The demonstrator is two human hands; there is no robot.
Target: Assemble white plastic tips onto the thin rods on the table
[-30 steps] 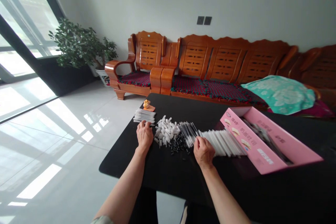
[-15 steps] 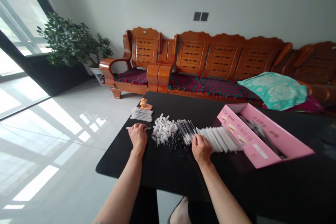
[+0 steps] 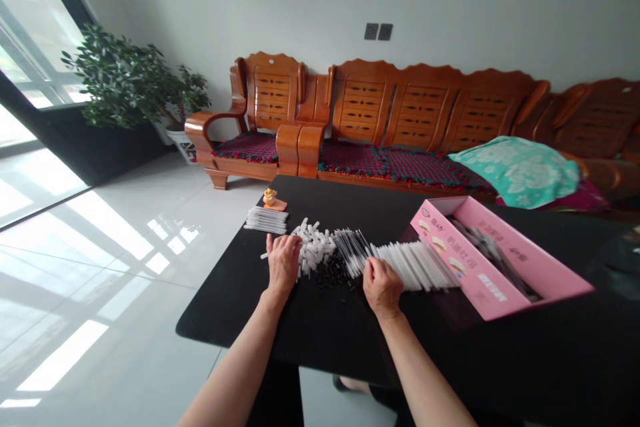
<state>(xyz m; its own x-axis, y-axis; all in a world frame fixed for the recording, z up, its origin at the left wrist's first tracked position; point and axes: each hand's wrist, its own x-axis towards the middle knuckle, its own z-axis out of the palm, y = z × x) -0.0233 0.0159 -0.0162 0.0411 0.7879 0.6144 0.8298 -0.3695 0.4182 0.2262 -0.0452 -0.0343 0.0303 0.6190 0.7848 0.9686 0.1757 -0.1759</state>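
Note:
My left hand (image 3: pixel 283 261) is closed around a thin white tube (image 3: pixel 264 256), one end of which sticks out to the left. It hovers at the left side of a heap of short white caps (image 3: pixel 316 247). My right hand (image 3: pixel 383 285) has its fingers pinched together beside a row of long white tubes (image 3: pixel 417 265); what sits in the pinch is hidden. Between the hands lie slim dark-and-clear sticks (image 3: pixel 351 248) and a scatter of small black pieces (image 3: pixel 334 273). A small stack of white tubes (image 3: pixel 267 219) rests beyond my left hand.
A pink box (image 3: pixel 480 280) with dark and clear items inside stands on the right of the black table (image 3: pixel 230 310). An orange duck-like figure (image 3: pixel 271 197) is at the far left corner. Behind are a wooden sofa (image 3: pixel 365 103) and a potted plant (image 3: pixel 135 80).
My left hand has moved right to the white caps, and the tube, lying level under it before, now tilts. My right hand stays almost where it was.

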